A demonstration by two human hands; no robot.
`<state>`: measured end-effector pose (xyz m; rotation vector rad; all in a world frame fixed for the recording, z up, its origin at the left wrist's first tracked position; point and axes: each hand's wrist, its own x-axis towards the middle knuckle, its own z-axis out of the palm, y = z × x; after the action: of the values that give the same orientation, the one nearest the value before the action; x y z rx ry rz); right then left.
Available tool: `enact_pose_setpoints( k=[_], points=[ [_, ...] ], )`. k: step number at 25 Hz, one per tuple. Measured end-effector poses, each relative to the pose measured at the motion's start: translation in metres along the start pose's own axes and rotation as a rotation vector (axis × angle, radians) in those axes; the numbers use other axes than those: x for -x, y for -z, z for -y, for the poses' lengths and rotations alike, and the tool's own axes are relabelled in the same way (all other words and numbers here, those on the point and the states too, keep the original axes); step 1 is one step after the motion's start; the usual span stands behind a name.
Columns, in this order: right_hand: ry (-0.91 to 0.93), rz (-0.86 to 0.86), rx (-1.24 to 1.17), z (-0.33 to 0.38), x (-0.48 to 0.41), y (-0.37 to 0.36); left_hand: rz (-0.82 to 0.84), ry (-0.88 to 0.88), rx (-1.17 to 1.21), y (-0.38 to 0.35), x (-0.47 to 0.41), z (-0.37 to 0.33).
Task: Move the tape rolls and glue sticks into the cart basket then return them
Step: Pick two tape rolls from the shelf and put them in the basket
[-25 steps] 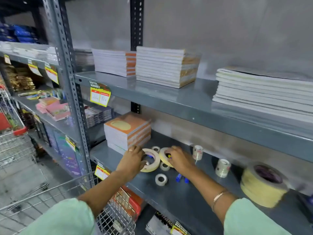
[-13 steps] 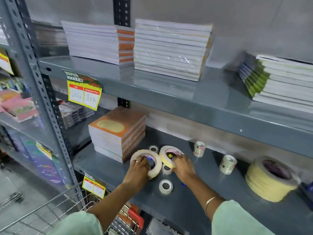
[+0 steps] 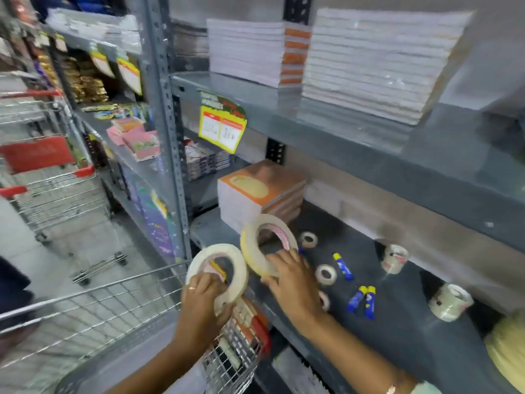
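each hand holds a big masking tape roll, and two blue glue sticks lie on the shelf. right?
Not quite: the head view shows three blue glue sticks on the shelf, one alone plus a pair. Left hand and right hand each do hold a big roll.

Two wide cream paper tape rolls [image 3: 217,273] [image 3: 267,243] showed beside blue-and-yellow plastic glue sticks [image 3: 362,301] on the dark grey metal shelf [image 3: 397,331]; an orange-covered notebook stack [image 3: 260,191] stood behind.

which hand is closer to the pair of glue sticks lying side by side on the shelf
Right. The right hand is just left of the pair of glue sticks, over the shelf. The left hand is farther left, past the shelf edge, over the cart basket.
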<state>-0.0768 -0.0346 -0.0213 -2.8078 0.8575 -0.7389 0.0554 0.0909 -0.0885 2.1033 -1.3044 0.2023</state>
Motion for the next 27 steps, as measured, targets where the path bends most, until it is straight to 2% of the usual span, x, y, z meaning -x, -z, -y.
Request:
enact_pose_setpoints(
  k=[2, 4, 9, 12, 15, 18, 23, 27],
  points=[
    [0.150, 0.063, -0.038, 0.029, 0.006, -0.032, 0.005, 0.155, -0.055, 0.012, 0.037, 0.042],
    [0.225, 0.168, -0.061, 0.061, 0.004, -0.076, 0.046, 0.335, -0.112, 0.016, 0.071, 0.086],
    [0.315, 0.437, -0.083, 0.112, 0.012, -0.211, 0.222, 0.648, -0.185, -0.020, 0.134, 0.167],
    [0.280, 0.655, -0.042, 0.116, 0.035, -0.293, 0.427, 0.799, -0.201, -0.055, 0.157, 0.202],
    [0.301, 0.866, 0.000, 0.117, 0.059, -0.364, 0.502, 0.916, -0.244, -0.084, 0.171, 0.243],
    [0.297, 0.884, 0.024, 0.125, 0.073, -0.406, 0.551, 0.968, -0.259, -0.113, 0.189, 0.282],
    [0.252, 0.991, 0.067, 0.124, 0.085, -0.449, 0.583, 0.905, -0.231, -0.155, 0.208, 0.315],
    [0.490, 0.791, 0.127, 0.118, 0.088, -0.466, 0.502, 0.882, -0.163, -0.164, 0.208, 0.321]
  ],
)
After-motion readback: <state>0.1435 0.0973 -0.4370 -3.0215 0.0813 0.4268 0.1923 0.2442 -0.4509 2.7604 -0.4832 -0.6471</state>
